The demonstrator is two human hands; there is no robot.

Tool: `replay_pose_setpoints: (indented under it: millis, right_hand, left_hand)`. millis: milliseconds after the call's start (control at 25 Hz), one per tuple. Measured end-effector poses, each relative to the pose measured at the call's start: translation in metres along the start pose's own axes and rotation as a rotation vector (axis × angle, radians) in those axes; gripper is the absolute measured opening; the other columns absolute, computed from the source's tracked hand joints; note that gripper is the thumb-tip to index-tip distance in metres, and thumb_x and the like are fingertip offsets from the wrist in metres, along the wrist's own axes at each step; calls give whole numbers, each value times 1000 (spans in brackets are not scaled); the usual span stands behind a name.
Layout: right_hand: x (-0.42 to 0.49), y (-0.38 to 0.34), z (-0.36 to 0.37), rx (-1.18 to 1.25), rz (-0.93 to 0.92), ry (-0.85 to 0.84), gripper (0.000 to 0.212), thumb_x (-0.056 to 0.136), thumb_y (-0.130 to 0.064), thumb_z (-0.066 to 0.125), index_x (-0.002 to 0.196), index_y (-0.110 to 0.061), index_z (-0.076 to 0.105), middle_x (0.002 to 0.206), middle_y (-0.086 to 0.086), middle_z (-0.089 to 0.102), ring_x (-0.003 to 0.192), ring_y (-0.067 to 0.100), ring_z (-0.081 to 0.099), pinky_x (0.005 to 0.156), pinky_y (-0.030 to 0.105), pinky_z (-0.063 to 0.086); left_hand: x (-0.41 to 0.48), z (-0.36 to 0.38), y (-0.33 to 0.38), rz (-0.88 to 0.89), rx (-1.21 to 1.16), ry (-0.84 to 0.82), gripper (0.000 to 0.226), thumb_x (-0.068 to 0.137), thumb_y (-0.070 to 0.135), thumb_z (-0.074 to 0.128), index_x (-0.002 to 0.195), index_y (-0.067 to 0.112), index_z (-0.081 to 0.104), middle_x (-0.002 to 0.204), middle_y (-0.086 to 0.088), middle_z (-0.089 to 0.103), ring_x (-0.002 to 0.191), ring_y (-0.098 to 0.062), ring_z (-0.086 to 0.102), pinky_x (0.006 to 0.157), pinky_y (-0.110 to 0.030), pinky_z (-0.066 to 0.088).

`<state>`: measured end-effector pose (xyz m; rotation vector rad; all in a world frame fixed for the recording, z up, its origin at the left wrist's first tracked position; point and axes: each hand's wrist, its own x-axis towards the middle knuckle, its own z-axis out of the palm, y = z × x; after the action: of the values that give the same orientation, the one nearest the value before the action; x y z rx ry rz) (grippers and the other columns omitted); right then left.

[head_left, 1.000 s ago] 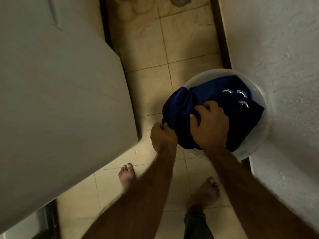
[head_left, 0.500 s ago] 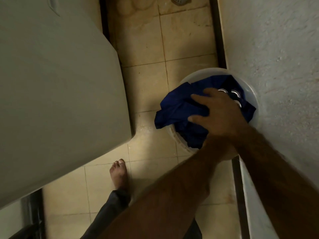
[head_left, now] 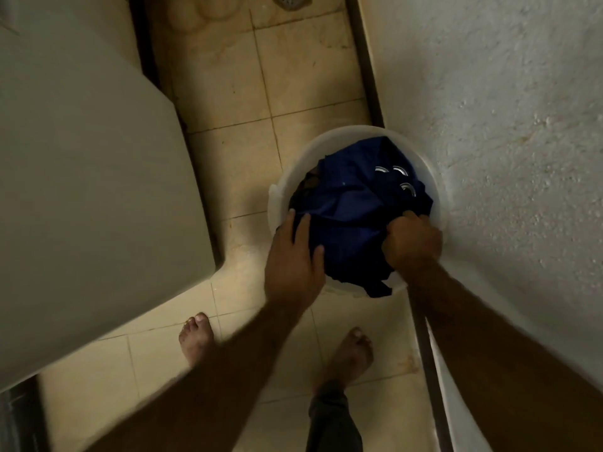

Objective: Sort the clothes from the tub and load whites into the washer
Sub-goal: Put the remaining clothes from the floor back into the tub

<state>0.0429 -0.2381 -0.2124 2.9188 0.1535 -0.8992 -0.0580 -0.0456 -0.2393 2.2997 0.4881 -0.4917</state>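
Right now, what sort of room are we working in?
Likely a home wash or laundry area: a tiled floor with a drain, a white tub of blue clothes standing on it, and a big pale box on the left that looks like the washer.

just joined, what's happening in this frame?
Someone stands over a white tub on the tiled floor. The right hand grips a bunch of the dark blue garment in it; the left hand rests on the garment at the tub's left rim, fingers fairly straight. No whites show yet.
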Motion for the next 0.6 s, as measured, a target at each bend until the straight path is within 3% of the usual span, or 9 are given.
replay_pose_setpoints:
  millis: [80,160,240,320,360,480,600]
  right_hand:
    - [2,9,14,231,-40,-159,36,84,-33,60,109,-8,66,118,17,58,112,39,56,92,41,49]
    - [4,5,21,488,-45,-232,44,85,-36,54,115,-4,62,121,19,59,116,40,54,102,43,44]
    - [4,-2,17,690,80,-69,32,89,-30,54,107,-4,60,118,18,59,112,37,56,97,42,46]
    - [1,-7,20,693,118,225,51,88,-44,59,123,-8,53,135,17,49,121,36,52,96,45,48]
    - [-2,-10,23,671,104,277,67,86,-51,62,137,-12,43,148,17,38,130,37,46,98,47,47]
    - [4,-16,49,661,88,99,94,89,-55,62,158,-21,8,165,16,4,149,36,20,112,52,35]
    - [28,-19,63,640,44,-63,95,93,-51,59,159,-19,-2,164,19,-12,152,38,-1,122,55,15]
  left_hand:
    - [19,0,31,65,-52,-67,81,99,56,42,164,19,14,171,-8,15,156,-26,17,129,-45,17]
    - [45,18,25,62,-156,-225,93,91,67,33,164,13,12,171,-11,17,158,-29,14,130,-50,10]
    - [61,38,16,54,-119,-286,100,86,72,25,164,12,9,171,-12,11,159,-32,9,129,-53,9]
    - [68,41,30,55,-63,-249,97,89,72,25,165,16,2,173,-12,-3,159,-37,1,128,-58,8]
    - [67,38,39,72,-47,-213,93,94,67,31,165,18,-2,172,-13,-9,158,-40,0,128,-58,7]
    - [73,34,36,136,30,-160,90,103,42,53,162,19,-11,167,-22,-22,157,-43,-4,128,-58,4]
    - [93,40,29,178,128,-216,84,104,32,54,163,17,-4,166,-28,-18,157,-41,-10,125,-64,4]
